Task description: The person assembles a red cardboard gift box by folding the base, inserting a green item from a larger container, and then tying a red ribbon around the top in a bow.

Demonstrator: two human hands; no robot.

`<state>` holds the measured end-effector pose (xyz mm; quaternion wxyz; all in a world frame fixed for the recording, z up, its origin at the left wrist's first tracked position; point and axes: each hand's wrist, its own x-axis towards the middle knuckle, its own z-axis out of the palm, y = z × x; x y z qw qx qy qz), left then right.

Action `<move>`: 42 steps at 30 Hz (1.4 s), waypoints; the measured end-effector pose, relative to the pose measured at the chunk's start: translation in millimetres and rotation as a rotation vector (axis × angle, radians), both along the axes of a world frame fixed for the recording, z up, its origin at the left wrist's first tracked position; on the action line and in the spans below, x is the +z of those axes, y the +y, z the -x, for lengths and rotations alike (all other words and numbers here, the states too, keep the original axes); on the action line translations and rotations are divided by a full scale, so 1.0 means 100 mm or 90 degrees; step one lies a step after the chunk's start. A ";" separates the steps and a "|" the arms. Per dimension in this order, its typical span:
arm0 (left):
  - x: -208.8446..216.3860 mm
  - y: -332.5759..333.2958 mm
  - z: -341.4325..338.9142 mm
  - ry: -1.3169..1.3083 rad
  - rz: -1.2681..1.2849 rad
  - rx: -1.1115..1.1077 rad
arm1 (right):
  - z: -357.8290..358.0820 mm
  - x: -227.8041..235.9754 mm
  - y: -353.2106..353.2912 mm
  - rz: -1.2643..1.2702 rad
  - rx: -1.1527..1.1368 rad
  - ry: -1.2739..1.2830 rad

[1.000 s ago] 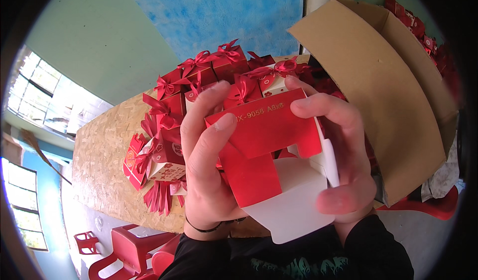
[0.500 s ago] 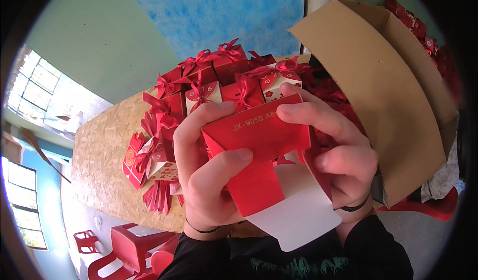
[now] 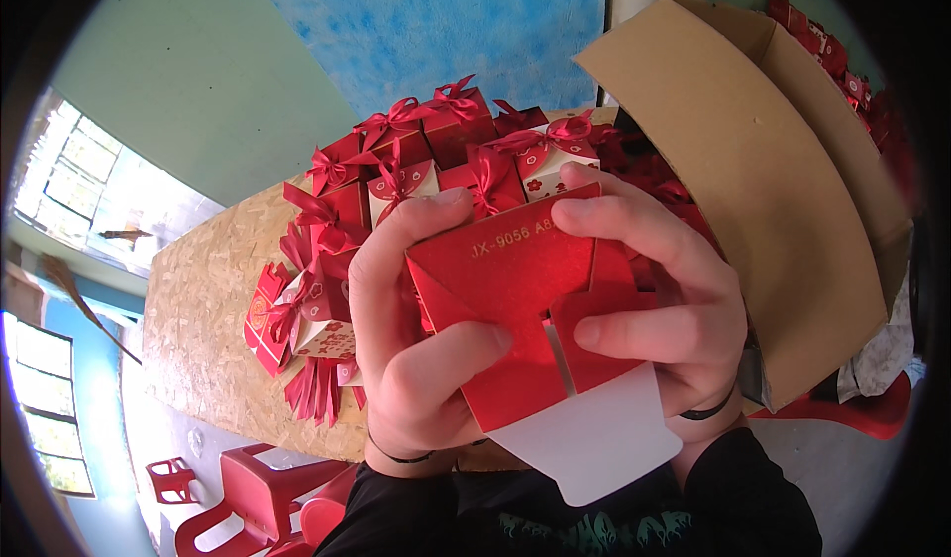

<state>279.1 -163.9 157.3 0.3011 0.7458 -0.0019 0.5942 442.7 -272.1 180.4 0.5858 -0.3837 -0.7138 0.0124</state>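
Note:
Between both hands I hold a red folding gift box [image 3: 515, 270], one end facing me. Two red side flaps are folded inward with a narrow slit between them, and a white-faced flap [image 3: 594, 438] sticks out toward my body. My left hand [image 3: 411, 329] grips the left side, its thumb pressing on the left flap. Around the right side is my right hand [image 3: 674, 300], its thumb on the right flap and its index finger along the top edge. Behind the box stand several finished red and white gift boxes [image 3: 347, 210] with red ribbon bows.
The boxes stand on a chipboard table [image 3: 218, 290]. A large open cardboard carton [image 3: 753, 161] rises close on the right. Red plastic chairs [image 3: 258, 498] are at the lower left, and more red items [image 3: 812, 42] lie beyond the carton.
My right thumb has moved left and pushed the right side flap inward, covering most of the opening. The left flap remains under my left thumb.

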 end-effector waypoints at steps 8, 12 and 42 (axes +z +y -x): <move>0.04 0.05 0.06 0.053 -0.050 0.043 | 0.01 0.00 -0.03 0.025 0.013 0.017; 0.03 0.06 0.06 0.050 -0.056 0.040 | 0.02 0.01 -0.06 0.039 -0.006 0.013; -0.07 -0.05 -0.02 -0.109 0.019 -0.159 | -0.21 -0.10 0.09 -0.096 0.206 0.009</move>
